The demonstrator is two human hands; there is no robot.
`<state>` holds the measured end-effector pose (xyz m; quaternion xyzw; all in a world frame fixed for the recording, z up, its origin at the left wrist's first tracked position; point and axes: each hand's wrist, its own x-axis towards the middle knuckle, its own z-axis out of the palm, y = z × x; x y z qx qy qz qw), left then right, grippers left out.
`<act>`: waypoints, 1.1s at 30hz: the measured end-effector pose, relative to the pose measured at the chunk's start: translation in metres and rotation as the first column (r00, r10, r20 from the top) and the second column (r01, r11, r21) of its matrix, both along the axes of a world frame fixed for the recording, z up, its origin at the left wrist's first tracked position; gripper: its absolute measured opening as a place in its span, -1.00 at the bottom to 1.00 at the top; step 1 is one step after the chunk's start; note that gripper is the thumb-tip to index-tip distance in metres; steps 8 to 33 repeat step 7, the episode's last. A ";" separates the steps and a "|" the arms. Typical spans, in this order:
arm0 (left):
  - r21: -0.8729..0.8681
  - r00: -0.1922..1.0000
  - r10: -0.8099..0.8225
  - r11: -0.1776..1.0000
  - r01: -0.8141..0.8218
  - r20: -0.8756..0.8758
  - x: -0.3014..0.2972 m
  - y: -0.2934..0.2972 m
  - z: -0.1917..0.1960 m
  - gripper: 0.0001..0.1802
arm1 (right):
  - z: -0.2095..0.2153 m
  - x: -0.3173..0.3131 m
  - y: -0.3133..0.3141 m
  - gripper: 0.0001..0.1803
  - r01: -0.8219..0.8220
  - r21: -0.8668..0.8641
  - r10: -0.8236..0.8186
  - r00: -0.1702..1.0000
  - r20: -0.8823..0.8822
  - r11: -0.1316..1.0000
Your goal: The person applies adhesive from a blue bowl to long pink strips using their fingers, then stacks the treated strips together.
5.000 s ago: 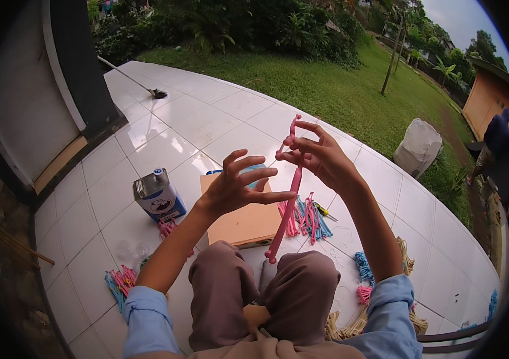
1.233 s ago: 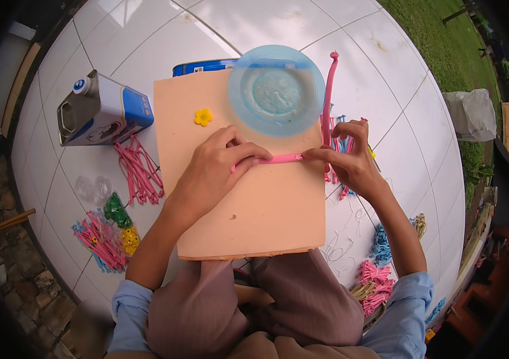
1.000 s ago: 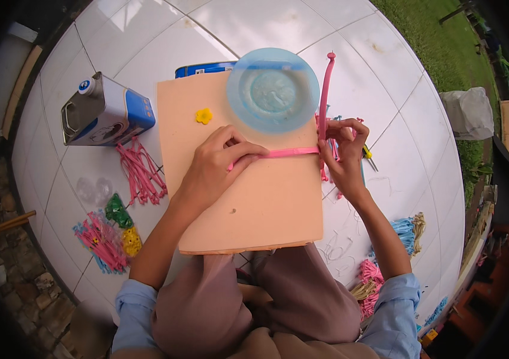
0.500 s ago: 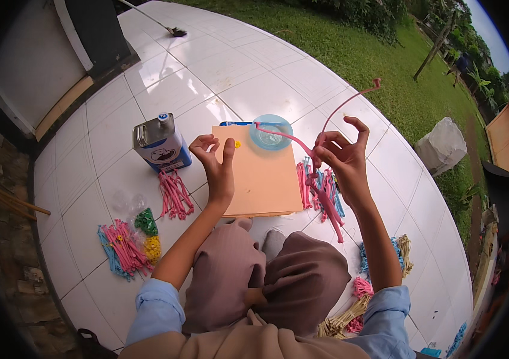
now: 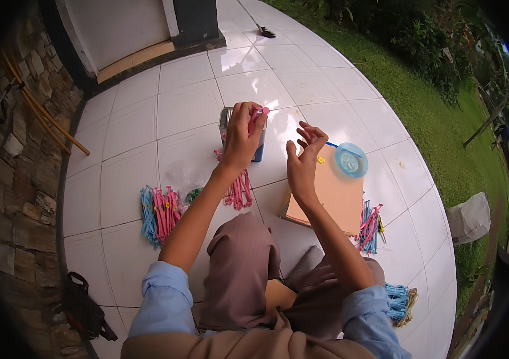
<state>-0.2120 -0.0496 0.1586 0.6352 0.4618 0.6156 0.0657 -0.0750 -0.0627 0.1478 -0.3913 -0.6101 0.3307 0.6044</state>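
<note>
A white tiled floor is stretching under the seated person, and a tan board is lying on it just beside the knees, carrying a pale blue round lid at its far corner. The left hand is closing around a pink strip, raised in front of a blue and silver carton. The right hand is hovering open, fingers loosely curled, gripping nothing.
</note>
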 end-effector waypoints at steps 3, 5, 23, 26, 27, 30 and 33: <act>-0.444 0.933 -0.021 0.876 0.191 0.360 -0.019 0.012 -0.063 -0.73 | -0.083 -0.037 0.017 -0.56 -0.368 -0.421 0.312 0.929 -0.199 0.829; -0.662 0.942 0.151 0.743 0.092 0.301 -0.023 0.026 -0.132 -0.71 | -0.165 -0.051 0.030 -0.57 -0.351 -0.593 0.302 0.935 -0.185 0.725; -0.685 0.958 0.283 0.706 -0.178 0.043 -0.048 0.026 -0.217 -0.66 | -0.211 -0.087 0.015 -0.55 -0.282 -0.683 0.238 0.958 -0.161 0.674; -0.685 0.958 0.283 0.706 -0.178 0.043 -0.048 0.026 -0.217 -0.66 | -0.211 -0.087 0.015 -0.55 -0.282 -0.683 0.238 0.958 -0.161 0.674; -0.685 0.958 0.283 0.706 -0.178 0.043 -0.048 0.026 -0.217 -0.66 | -0.211 -0.087 0.015 -0.55 -0.282 -0.683 0.238 0.958 -0.161 0.674; -0.685 0.958 0.283 0.706 -0.178 0.043 -0.048 0.026 -0.217 -0.66 | -0.211 -0.087 0.015 -0.55 -0.282 -0.683 0.238 0.958 -0.161 0.674; -0.685 0.958 0.283 0.706 -0.178 0.043 -0.048 0.026 -0.217 -0.66 | -0.211 -0.087 0.015 -0.55 -0.282 -0.683 0.238 0.958 -0.161 0.674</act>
